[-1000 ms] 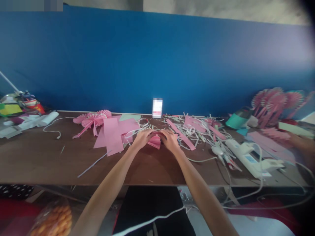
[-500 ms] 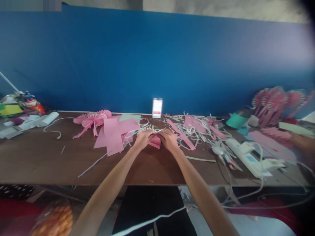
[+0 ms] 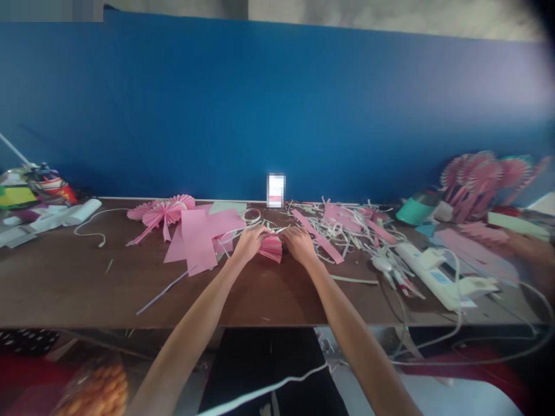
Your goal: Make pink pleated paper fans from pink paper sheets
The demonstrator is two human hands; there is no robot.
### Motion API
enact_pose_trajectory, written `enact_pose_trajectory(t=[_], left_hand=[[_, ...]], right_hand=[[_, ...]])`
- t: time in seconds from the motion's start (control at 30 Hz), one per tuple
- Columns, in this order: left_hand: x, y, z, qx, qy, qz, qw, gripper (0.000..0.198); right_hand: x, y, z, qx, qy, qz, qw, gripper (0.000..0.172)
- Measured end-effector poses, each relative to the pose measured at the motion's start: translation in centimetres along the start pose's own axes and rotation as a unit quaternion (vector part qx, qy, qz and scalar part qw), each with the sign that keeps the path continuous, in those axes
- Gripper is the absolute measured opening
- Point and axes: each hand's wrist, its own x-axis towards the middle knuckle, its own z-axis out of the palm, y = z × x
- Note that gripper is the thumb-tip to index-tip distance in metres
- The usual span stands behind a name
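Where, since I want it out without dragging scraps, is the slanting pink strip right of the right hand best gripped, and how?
Probably by the near right end of the pink strip, pinched edge to edge from the near side: its slant brings that end forward, with brown table in front and white strips behind.

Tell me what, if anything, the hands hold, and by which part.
The left hand seems to hold the pleated pink paper by its far edge; whether the right hand grips it is unclear.
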Motion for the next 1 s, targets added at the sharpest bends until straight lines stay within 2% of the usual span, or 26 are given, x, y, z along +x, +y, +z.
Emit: enact_pose_trajectory(t=[0.23, 0.37, 0.47, 0.6, 0.67, 0.77, 0.83, 1.0], left_hand=[[0.1, -0.5, -0.3, 0.015, -0.010, -0.042, 0.999, 0.011], [0.2, -1.1, -0.9, 0.032, -0.025, -0.032, 0.999, 0.014], [0.2, -1.8, -1.4, 0.046, -0.015, -0.024, 0.999, 0.021], [0.0, -2.5, -1.8, 0.055, -0.010, -0.011, 0.998, 0.025], [-0.1, -2.4, -1.6, 0.062, -0.019, 0.003, 0.998, 0.025], [-0.1, -1.8, -1.3, 0.054, -0.028, 0.039, 0.997, 0.028], [-0.1, -1.2, -1.0, 0.038, -0.038, 0.071, 0.996, 0.029], [-0.1, -0.5, -0.7, 0.041, -0.054, 0.114, 0.991, 0.030]], right_hand=[[-0.3, 1.1, 0.0, 0.005, -0.022, 0.031, 0.999, 0.023], [-0.8, 2.2, 0.1, 0.015, -0.030, 0.052, 0.998, 0.025], [-1.0, 2.6, -0.1, 0.032, -0.028, 0.056, 0.998, 0.027], [-0.9, 1.5, -1.0, -0.003, 0.028, 0.047, 0.998, 0.023], [-0.6, 0.4, -1.3, -0.031, 0.047, 0.039, 0.998, 0.027], [0.0, -1.1, -0.9, -0.045, 0.025, -0.006, 0.999, 0.032], [0.3, -1.8, -0.4, -0.055, -0.002, -0.023, 0.998, 0.028], [0.2, -1.7, 0.4, -0.057, -0.022, -0.010, 0.998, 0.019]])
